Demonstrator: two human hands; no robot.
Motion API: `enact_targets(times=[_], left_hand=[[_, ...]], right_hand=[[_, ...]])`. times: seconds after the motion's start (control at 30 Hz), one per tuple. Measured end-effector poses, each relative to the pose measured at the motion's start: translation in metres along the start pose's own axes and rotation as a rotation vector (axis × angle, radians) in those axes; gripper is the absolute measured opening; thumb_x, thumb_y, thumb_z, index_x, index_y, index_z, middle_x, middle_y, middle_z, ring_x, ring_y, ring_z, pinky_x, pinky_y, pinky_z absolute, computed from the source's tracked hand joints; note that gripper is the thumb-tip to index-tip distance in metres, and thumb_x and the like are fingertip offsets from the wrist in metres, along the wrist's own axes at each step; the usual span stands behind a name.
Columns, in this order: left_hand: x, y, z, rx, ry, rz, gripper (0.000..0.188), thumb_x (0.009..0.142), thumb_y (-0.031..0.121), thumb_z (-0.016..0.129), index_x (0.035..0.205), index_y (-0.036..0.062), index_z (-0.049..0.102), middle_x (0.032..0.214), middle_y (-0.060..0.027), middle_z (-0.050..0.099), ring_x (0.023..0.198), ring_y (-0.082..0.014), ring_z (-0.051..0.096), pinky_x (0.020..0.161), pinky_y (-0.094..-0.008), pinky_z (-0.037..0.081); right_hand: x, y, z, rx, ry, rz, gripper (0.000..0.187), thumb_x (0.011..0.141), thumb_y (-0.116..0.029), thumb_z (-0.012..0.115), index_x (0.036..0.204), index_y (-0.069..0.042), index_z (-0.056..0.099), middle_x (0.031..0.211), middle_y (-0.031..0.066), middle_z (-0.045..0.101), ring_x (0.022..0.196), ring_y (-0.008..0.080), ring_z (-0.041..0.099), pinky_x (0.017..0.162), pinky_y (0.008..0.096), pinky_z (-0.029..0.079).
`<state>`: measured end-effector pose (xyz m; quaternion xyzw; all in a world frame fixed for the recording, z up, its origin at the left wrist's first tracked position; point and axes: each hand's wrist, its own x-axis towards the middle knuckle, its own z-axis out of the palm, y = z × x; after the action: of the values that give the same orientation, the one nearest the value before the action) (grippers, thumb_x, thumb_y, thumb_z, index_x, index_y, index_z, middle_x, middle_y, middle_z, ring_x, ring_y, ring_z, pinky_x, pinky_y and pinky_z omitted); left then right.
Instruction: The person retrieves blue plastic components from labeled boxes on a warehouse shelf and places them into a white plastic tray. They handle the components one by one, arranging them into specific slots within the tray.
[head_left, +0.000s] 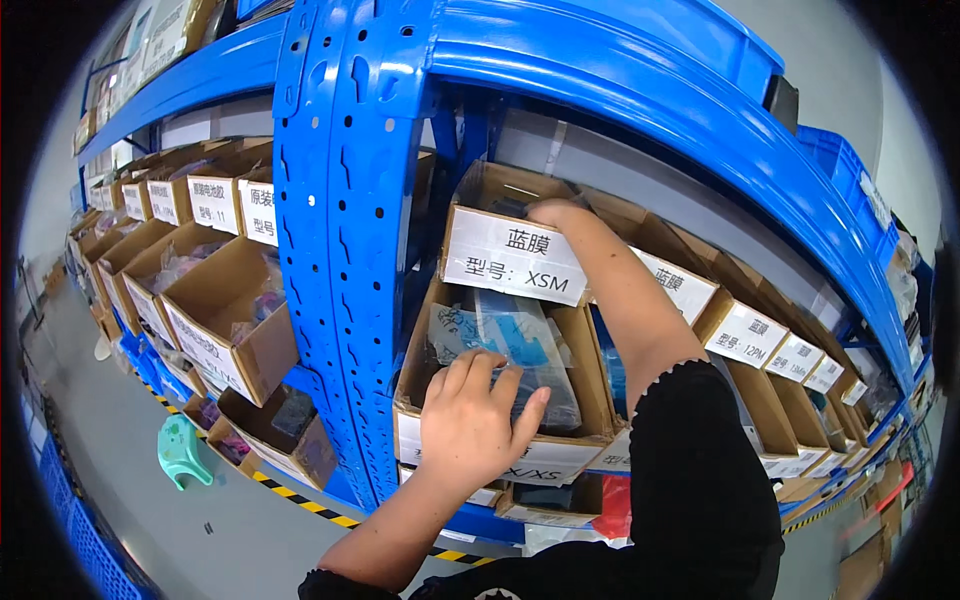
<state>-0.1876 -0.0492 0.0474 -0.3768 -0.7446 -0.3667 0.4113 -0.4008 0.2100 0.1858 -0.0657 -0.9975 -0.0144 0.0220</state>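
Note:
My left hand (470, 410) is at the front of a lower cardboard bin (405, 385), its fingers apart and its thumb out to the side. In that bin lie clear plastic bags (520, 340) with blue, flat contents, just beyond my fingertips. My right hand (560, 212) reaches over the labelled front of the upper cardboard bin (468, 190) into its inside. Dark items (510, 207) show beside it there. The fingers of my right hand are mostly hidden, so what they touch cannot be made out.
A blue steel upright (345, 250) stands left of the bins, and a blue shelf beam (620, 75) curves overhead. More labelled cardboard bins (745, 330) line the right; others (225, 320) hold bagged items at left. A mint-green stool (183, 450) is on the floor.

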Motion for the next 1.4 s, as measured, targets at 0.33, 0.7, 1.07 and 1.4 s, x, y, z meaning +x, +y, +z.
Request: enact_targets(times=[0.33,0.7,1.07,1.4], left_hand=[[0.001,0.000,0.000,-0.012,-0.001,0.000,0.025,0.077,0.029,0.067,0.085,0.0048,0.067,0.092,-0.0087,0.062,0.088,-0.0263,0.059,0.073,-0.0364,0.044],[0.004,0.002,-0.001,-0.044,0.020,-0.007,0.023,0.077,0.026,0.066,0.084,0.0039,0.067,0.089,-0.0101,0.063,0.085,-0.0280,0.059,0.072,-0.0376,0.045],[-0.008,0.026,-0.021,-0.762,-0.024,-0.171,0.032,0.087,0.024,0.058,0.109,0.0009,0.060,0.113,-0.0157,0.057,0.112,-0.0300,0.050,0.096,-0.0398,0.038],[0.025,0.092,-0.031,-1.646,-0.741,-0.577,0.039,0.092,0.009,0.054,0.129,-0.0001,0.042,0.112,-0.0175,0.061,0.105,-0.0220,0.060,0.092,-0.0339,0.046]], right_hand=[[0.016,0.005,0.001,-0.036,-0.209,-0.157,0.055,0.078,-0.042,0.067,0.116,-0.003,0.061,0.107,0.0214,0.063,0.097,0.0297,0.061,0.090,0.0361,0.043],[-0.064,0.026,-0.038,1.131,0.736,-0.087,0.043,0.076,-0.018,0.072,0.113,0.002,0.060,0.080,0.0119,0.065,0.060,0.0159,0.060,0.053,0.0270,0.049],[-0.403,0.002,0.000,0.009,0.937,-0.523,0.029,0.068,-0.009,0.067,0.096,-0.004,0.064,0.094,0.0129,0.065,0.086,0.0262,0.063,0.075,0.0352,0.050],[-0.493,-0.041,0.033,-0.102,0.518,-0.624,0.041,0.073,-0.028,0.072,0.109,-0.010,0.062,0.117,0.0150,0.055,0.110,0.0287,0.054,0.090,0.0452,0.044]])
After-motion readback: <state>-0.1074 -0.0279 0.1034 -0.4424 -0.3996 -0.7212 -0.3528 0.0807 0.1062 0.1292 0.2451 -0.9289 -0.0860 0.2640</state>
